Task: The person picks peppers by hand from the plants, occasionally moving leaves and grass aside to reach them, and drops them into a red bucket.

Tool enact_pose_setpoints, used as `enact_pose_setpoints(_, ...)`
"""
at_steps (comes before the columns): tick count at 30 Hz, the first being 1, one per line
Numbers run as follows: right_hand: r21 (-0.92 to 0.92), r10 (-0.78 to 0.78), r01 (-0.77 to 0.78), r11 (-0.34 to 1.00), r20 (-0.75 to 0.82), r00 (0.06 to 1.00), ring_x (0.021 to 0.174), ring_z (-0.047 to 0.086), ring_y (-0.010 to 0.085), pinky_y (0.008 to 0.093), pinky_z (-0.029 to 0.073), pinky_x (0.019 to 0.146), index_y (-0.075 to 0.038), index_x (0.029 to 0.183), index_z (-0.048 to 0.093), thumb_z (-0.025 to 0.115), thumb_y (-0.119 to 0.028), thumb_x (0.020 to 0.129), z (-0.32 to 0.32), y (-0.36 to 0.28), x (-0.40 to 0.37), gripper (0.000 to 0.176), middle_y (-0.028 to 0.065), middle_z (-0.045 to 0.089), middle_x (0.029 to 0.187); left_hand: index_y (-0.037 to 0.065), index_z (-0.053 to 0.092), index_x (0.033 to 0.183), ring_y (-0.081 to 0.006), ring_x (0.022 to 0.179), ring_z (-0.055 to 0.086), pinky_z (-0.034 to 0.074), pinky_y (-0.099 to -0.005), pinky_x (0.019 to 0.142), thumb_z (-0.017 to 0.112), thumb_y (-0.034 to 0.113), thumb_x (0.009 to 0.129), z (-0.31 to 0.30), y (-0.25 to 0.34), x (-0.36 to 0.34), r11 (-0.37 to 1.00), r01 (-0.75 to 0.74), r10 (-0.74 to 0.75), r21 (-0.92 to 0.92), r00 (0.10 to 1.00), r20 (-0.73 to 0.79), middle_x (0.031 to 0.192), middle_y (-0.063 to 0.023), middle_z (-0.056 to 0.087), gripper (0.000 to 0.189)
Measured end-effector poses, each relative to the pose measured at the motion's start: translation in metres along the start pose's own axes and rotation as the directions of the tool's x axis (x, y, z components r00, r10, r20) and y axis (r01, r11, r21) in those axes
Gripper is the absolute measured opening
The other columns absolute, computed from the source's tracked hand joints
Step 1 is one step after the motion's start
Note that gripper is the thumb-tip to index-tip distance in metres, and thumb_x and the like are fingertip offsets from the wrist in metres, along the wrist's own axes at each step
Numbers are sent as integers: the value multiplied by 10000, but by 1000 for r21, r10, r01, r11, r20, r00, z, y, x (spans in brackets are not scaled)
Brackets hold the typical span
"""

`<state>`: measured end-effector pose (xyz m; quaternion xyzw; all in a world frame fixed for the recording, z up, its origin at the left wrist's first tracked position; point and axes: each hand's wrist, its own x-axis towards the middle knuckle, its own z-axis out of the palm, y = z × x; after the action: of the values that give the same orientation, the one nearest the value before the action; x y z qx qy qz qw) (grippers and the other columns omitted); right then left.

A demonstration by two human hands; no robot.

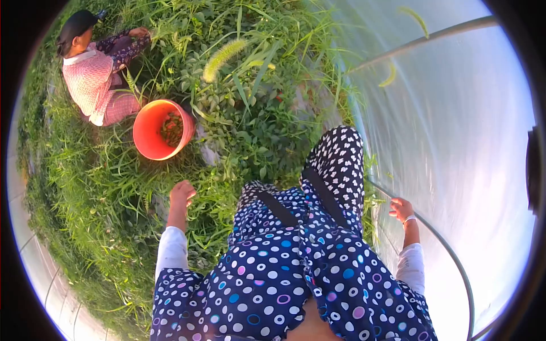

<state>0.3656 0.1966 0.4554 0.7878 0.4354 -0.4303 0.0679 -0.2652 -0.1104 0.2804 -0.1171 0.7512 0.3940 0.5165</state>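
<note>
My left hand [181, 194] hangs over the green plants, its fingers loosely bent and a little apart, with nothing visible in them. Just beyond it stands an orange-red bucket [146, 134], tilted in my view, with a heap of small green and reddish produce [171, 129] at its bottom. My right hand [401, 209] is out at my right side, close to the plastic sheeting [449, 148] and a curved pipe [449, 245]. Its fingers are slightly curled and apart, and I see nothing held. A light band circles that wrist.
A co-worker [91, 85] in a pink checked top crouches beyond the bucket, hands near the plants. Dense leafy plants and tall grass [108, 210] cover the ground. Red spots show among the leaves ahead. Grass seed heads [223, 59] stick up in front.
</note>
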Motion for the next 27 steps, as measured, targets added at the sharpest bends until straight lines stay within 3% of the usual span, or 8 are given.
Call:
enact_pose_setpoints(2, 16, 128, -132, 991, 137, 982, 796, 663, 252, 286, 523, 505, -1, 1162, 541, 601, -115, 817, 14, 34, 10, 368, 119, 608, 1053, 96, 515, 1146, -111, 728, 619, 348, -213, 467, 541, 239, 836, 7, 26, 6, 999, -24, 24, 24, 1000, 1, 848, -18, 628, 342)
enact_pose_setpoints(3, -120, 42, -14, 993, 240, 970, 774, 677, 254, 243, 427, 416, -45, 1162, 553, 602, -161, 826, 15, 66, 31, 358, 100, 623, 1034, 92, 512, 1155, -110, 743, 622, 356, -208, 467, 543, 243, 840, 12, 37, 10, 998, -56, 56, 16, 998, 4, 875, -26, 630, 351)
enact_pose_setpoints(6, -54, 218, -211, 976, 219, 951, 771, 681, 227, 219, 370, 400, -83, 1180, 548, 596, -200, 832, 38, 11, 25, 370, 73, 639, 1007, 76, 500, 1189, -120, 796, 626, 385, -200, 480, 542, 239, 855, 30, 61, 11, 984, -161, 161, -80, 987, -4, 962, -54, 630, 374)
enact_pose_setpoints(14, -356, -148, 278, 892, 352, 924, 722, 659, 169, 241, 412, 466, -69, 1149, 567, 556, -150, 836, 48, -235, 147, 324, 47, 634, 951, 72, 533, 1170, -111, 873, 621, 400, -208, 574, 538, 262, 860, 103, 41, -21, 939, -200, 176, -280, 978, -108, 1015, -48, 633, 363)
enact_pose_setpoints(17, -483, -218, 477, 734, 498, 839, 750, 643, 155, 256, 459, 573, -83, 1138, 577, 535, -140, 848, 74, -323, 207, 298, 56, 636, 980, 59, 546, 1156, -109, 876, 616, 400, -225, 614, 565, 268, 833, 164, 25, -33, 925, -172, 111, -338, 975, -194, 994, -30, 641, 385)
enact_pose_setpoints(20, -282, -324, 707, 648, 738, 592, 763, 627, 141, 258, 487, 628, -51, 1104, 581, 577, -71, 815, 120, -394, 277, 290, 63, 630, 946, 39, 579, 1118, -130, 862, 614, 443, -237, 660, 604, 233, 816, 243, 12, -25, 906, -79, -33, -415, 966, -256, 972, -47, 648, 359)
enact_pose_setpoints(22, -209, -347, 888, 410, 865, 363, 805, 613, 134, 260, 497, 714, -33, 1097, 580, 601, -86, 813, 152, -423, 254, 290, 69, 631, 942, 27, 592, 1095, -151, 845, 618, 477, -266, 739, 636, 212, 798, 306, -10, -4, 901, -112, 1, -418, 966, -257, 968, -55, 649, 352)
enact_pose_setpoints(27, -215, -87, 908, 359, 961, 262, 884, 592, 136, 270, 484, 784, -19, 1136, 552, 581, -85, 834, 228, -448, 220, 311, 83, 616, 995, 16, 560, 1124, -135, 871, 600, 476, -254, 808, 647, 116, 801, 416, -19, 57, 899, -165, 133, -406, 985, -106, 940, -71, 633, 349)
